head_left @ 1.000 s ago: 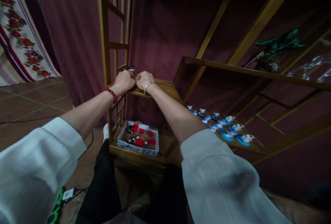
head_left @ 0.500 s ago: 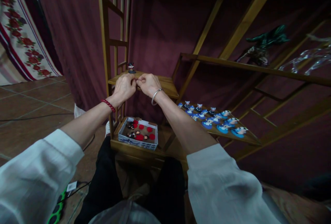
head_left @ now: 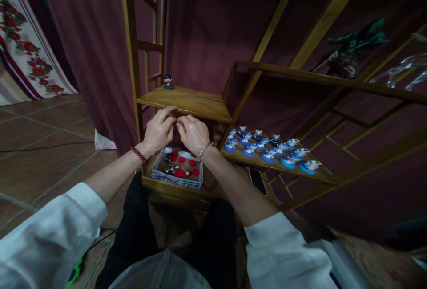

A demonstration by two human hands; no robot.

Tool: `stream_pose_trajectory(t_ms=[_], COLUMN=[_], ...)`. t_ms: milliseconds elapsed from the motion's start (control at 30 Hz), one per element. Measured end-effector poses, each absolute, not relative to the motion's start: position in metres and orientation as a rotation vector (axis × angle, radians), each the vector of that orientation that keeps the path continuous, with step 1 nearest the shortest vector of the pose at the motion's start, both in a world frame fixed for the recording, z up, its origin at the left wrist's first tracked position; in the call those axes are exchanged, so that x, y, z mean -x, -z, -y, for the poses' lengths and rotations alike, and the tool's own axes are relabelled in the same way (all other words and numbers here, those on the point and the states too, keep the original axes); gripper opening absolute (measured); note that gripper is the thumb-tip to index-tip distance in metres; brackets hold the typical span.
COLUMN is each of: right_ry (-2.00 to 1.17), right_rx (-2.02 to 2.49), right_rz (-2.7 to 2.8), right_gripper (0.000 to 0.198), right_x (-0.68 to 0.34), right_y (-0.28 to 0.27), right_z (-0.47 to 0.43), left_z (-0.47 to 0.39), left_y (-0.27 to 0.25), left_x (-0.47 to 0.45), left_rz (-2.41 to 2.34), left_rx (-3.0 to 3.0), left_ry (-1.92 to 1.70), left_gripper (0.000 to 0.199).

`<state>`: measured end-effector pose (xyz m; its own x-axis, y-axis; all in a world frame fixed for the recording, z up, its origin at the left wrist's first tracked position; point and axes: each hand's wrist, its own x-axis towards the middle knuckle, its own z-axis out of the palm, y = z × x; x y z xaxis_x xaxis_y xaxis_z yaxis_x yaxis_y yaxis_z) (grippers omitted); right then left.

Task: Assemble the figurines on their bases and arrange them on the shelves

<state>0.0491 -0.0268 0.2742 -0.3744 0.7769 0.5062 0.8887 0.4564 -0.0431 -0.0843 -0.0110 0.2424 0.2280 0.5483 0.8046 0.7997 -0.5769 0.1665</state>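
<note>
1. Both hands have dropped since 0.5 s ago, from over the front edge of the small shelf [head_left: 190, 97] to just below it; the lone figurine [head_left: 168, 81] stands where it stood.
2. From what I can see, that lone figurine is upright, its long axis vertical, at the small shelf's far left corner, beside the lattice post [head_left: 128, 53]. It lies up and away from the fingers; the left hand [head_left: 157, 132] is the nearer of the 2, and neither touches it.
3. Fingers of the left hand are bent, the index reaching to the shelf's front edge, contact unclear. Those of the right hand [head_left: 194, 133] curl inward, tips close by. I cannot tell whether anything small is pinched.
4. Beneath the shelf sits an open box [head_left: 177, 182] with loose figurines [head_left: 169, 170] and red discs [head_left: 179, 173]; the right hand partly screens its far right corner.
5. Right of the shelf and lower, a board [head_left: 322, 177] bears standing figurines [head_left: 268, 154].
6. The shelf's front edge lies between fingers and lone figurine.
</note>
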Motion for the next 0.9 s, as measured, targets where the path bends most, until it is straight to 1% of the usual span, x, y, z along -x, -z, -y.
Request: stream_pose_trajectory(t_ms=[133, 367, 467, 567, 767, 900], right_ry=[0.257, 0.1, -0.003, -0.096, -0.368, -0.538], right_rx=[1.423, 1.518, 1.582, 1.545, 1.681, 1.676], right_rz=[2.307, 2.345, 2.395, 2.438, 2.438, 2.397], right_gripper=[0.026, 0.023, 0.021, 0.022, 0.022, 0.028], right_x=[-0.052, -0.053, -0.053, -0.053, -0.054, -0.057], right_y=[-0.245, -0.193, -0.168, -0.143, -0.102, -0.073], right_z=[0.022, 0.003, -0.006, -0.015, -0.029, -0.038], left_z=[0.012, 0.002, -0.007, -0.015, -0.034, -0.047], left_y=[-0.221, -0.169, -0.141, -0.115, -0.072, -0.05], left_x=[0.082, 0.081, 0.081, 0.082, 0.083, 0.084], left_rz=[1.428, 1.399, 1.432, 1.434, 1.826, 2.041], left_rx=[2.312, 2.433, 2.51, 2.575, 2.732, 2.818], left_ry=[1.143, 0.904, 0.845, 0.826, 0.473, 0.234], left_gripper=[0.026, 0.027, 0.028, 0.031, 0.029, 0.028])
